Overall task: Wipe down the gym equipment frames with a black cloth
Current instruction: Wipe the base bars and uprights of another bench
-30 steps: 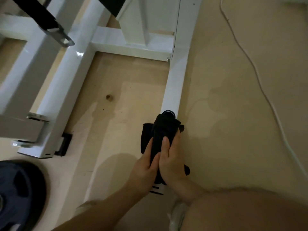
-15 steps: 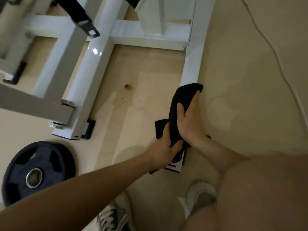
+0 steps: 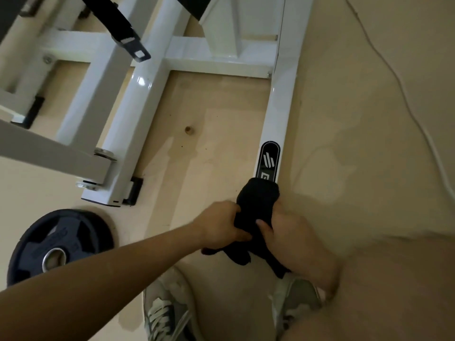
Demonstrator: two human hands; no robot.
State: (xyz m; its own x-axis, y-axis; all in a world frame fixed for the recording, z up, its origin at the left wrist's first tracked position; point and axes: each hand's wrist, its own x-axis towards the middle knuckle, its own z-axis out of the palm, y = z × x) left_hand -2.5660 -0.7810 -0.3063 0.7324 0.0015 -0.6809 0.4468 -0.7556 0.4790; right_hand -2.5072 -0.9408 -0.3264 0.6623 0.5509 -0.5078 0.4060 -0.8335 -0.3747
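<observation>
A black cloth is bunched over the near end of a white floor rail of the gym frame. My left hand grips the cloth's left side with curled fingers. My right hand holds its right side, thumb on top, fingers wrapped under the fabric. A black oval logo badge on the rail shows just beyond the cloth. The rail's near tip is hidden under the cloth and my hands.
A second white rail with a black foot cap runs parallel at left, joined by a crossbar. A dark weight plate lies on the wooden floor at lower left. A white cable trails along the right. My shoes stand below.
The cloth and both hands have slid back down the rail toward me, uncovering the logo badge. The right hand went from flat on the cloth to gripping it.
</observation>
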